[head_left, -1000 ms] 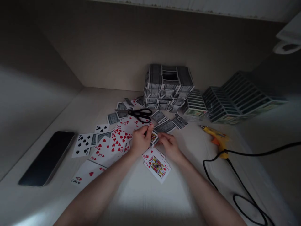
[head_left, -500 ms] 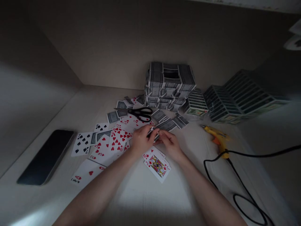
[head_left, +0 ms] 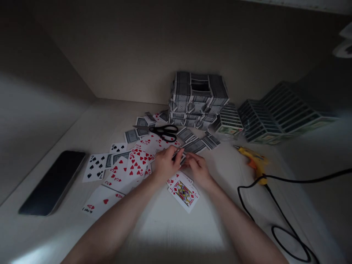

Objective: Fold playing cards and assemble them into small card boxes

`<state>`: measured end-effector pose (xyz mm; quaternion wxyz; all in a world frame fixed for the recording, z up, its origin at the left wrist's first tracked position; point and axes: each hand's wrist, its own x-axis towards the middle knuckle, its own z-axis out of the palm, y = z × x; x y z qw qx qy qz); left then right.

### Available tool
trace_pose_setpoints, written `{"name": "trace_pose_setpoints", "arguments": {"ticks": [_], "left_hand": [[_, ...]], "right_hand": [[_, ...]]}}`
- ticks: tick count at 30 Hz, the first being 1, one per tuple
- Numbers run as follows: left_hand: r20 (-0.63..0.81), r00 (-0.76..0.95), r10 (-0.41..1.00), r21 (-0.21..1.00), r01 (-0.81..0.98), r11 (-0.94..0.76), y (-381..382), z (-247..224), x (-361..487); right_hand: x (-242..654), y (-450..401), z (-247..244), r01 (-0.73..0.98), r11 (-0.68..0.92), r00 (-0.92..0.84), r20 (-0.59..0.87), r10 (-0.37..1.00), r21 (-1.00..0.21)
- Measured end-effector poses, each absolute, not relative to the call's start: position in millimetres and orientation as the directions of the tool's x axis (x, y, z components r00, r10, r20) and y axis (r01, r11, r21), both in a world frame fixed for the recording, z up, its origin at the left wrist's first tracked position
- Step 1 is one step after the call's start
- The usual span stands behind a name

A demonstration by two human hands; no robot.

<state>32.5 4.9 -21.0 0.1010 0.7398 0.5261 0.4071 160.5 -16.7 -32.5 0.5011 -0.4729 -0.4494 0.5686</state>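
My left hand [head_left: 167, 161] is closed around a small playing card piece [head_left: 178, 155], mostly hidden by the fingers. Against its right side, my right hand [head_left: 197, 167] pinches at the same piece with thumb and fingertips. Below the hands lies a jack of diamonds [head_left: 184, 195], face up on top of other red cards. Left of my left hand, heart cards [head_left: 141, 158] spread in an overlapping heap. Just beyond the hands are several face-down cards [head_left: 194, 145] with dark patterned backs.
Black-handled scissors [head_left: 165, 131] lie on the cards. Behind them stands a box-like structure of folded cards [head_left: 199, 97], with striped stacks of cards [head_left: 286, 106] to its right. A yellow glue gun [head_left: 255, 161] with a black cord lies right; a black phone [head_left: 53, 183] lies left.
My right fingers have shifted slightly on the card piece, and the piece seems tilted a little differently. The other things stay where they were.
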Motion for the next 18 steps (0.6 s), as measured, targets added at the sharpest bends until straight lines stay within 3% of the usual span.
{"name": "trace_pose_setpoints", "arguments": {"ticks": [5,8,15,18], "left_hand": [[0.553,0.193,0.811,0.485,0.717,-0.501,3.7,-25.4,29.0],[0.528,0.173,0.831,0.472,0.753,-0.457,3.7,-26.1,27.6],[0.532,0.232,0.814,0.393,0.784,-0.481,2.4,-18.6,31.7],[0.554,0.275,0.786,0.364,0.769,-0.526,0.7,-16.8,34.4]], "right_hand": [[158.8,-18.7,-26.6,-0.134,-0.111,-0.037,-0.107,0.994,-0.985],[157.5,-19.2,-22.0,-0.086,-0.080,-0.019,-0.079,0.997,-0.993],[156.9,-20.9,-28.5,0.173,0.019,0.082,0.033,0.996,-0.985],[157.7,-21.8,-32.8,0.331,0.094,0.186,0.163,0.969,-0.939]]}}
